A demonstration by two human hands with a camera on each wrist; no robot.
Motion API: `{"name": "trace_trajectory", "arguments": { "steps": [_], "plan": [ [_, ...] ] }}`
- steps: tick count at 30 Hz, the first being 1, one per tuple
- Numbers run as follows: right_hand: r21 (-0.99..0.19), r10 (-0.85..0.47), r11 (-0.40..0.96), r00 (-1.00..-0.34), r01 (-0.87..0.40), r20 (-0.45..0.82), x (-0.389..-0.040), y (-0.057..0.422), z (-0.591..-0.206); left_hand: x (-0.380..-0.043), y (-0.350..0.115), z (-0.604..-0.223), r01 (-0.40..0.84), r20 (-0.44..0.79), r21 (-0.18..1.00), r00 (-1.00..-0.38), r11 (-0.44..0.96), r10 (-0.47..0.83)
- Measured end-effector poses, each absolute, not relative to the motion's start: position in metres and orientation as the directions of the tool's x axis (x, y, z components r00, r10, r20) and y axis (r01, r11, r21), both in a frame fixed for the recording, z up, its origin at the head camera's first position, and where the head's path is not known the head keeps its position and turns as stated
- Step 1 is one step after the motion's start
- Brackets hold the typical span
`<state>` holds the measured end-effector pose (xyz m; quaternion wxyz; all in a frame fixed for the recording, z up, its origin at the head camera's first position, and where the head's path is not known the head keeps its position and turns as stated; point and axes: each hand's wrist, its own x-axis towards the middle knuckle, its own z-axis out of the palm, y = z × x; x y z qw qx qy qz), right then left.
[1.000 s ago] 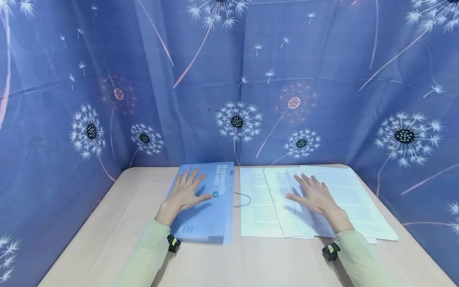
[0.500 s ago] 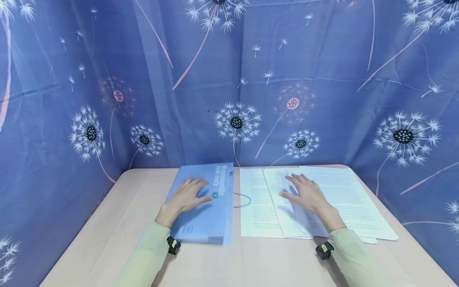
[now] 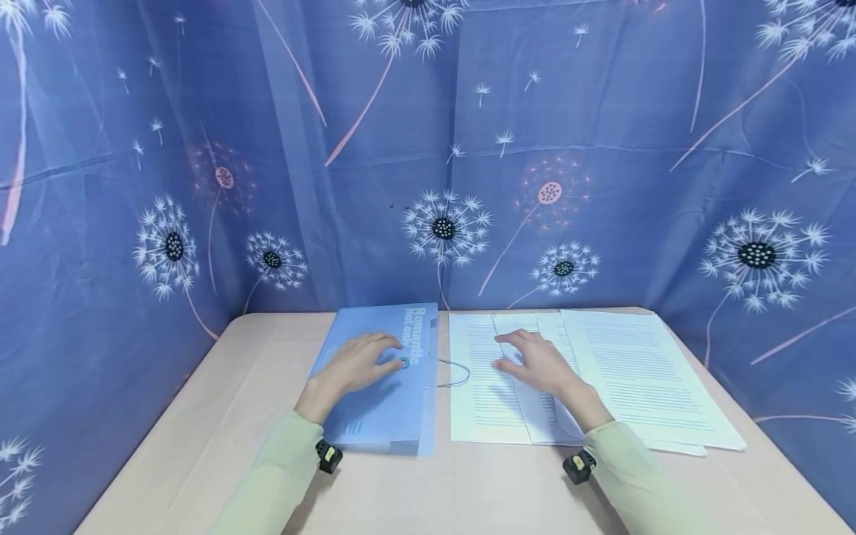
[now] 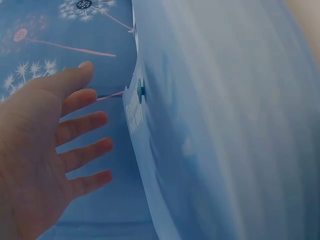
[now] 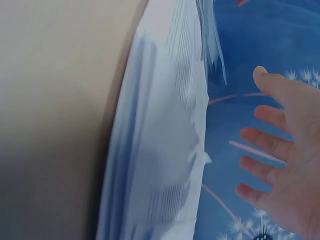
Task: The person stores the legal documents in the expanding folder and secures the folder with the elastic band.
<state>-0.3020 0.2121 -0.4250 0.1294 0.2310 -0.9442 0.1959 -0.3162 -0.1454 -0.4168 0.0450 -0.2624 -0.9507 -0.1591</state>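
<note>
A blue plastic document folder (image 3: 394, 416) lies on the table, printed with white lettering and fitted with a round button (image 3: 404, 362). Over it hovers my left hand (image 3: 354, 364), palm down, thumb near the button. In the left wrist view, a gap separates the spread fingers from the folder's bulging cover (image 4: 200, 140). Several overlapping printed sheets (image 3: 635, 371) lie right of the folder. My right hand (image 3: 542, 364) is raised above their middle, fingers extended and holding nothing. The right wrist view shows it apart from the sheet stack (image 5: 170, 145).
A thin elastic loop (image 3: 458, 374) sticks out from the folder's right side toward the papers. The pale table (image 3: 455, 490) ends at a blue dandelion-print curtain (image 3: 374, 223) at the back and both sides. Each wrist carries a small black camera.
My right hand has moved left across the sheets, from the right-hand pages toward the middle ones. The left hand's fingers have bent a little and turned rightward; folder and papers stay put.
</note>
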Motion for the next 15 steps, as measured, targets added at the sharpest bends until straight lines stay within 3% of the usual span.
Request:
{"name": "trace_trajectory", "arguments": {
  "steps": [15],
  "plan": [
    [-0.326, -0.458, 0.783, -0.846, -0.529, 0.273, -0.306, 0.159, -0.426, -0.324, -0.131, -0.421, 0.536, 0.146, 0.277, -0.844, 0.798, 0.516]
  ]
}}
